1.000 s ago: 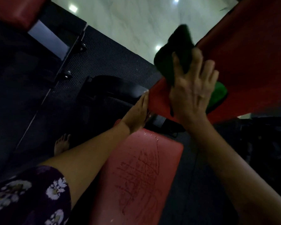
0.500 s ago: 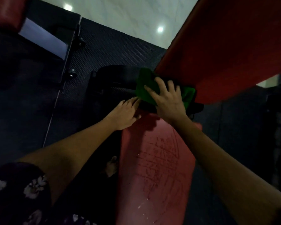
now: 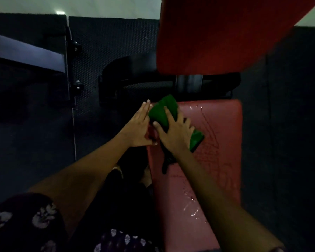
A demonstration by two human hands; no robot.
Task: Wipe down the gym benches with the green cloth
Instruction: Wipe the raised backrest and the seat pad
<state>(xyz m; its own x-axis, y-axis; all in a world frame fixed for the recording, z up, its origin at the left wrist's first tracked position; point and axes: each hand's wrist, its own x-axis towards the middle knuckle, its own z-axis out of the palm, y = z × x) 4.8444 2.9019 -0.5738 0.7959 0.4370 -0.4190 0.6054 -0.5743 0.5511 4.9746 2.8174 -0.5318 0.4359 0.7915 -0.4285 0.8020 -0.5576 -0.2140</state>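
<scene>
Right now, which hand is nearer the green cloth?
Right. The right hand presses down on the green cloth on the red seat pad; the left hand rests just beside its left edge.

The right hand (image 3: pixel 175 131) presses the green cloth (image 3: pixel 164 110) flat onto the red seat pad (image 3: pixel 220 160) at its far left corner. The left hand (image 3: pixel 137 127) rests with straight fingers (image 3: pixel 145 107) at the pad's left edge, touching the cloth. The red backrest (image 3: pixel 216 33) rises beyond the far edge.
</scene>
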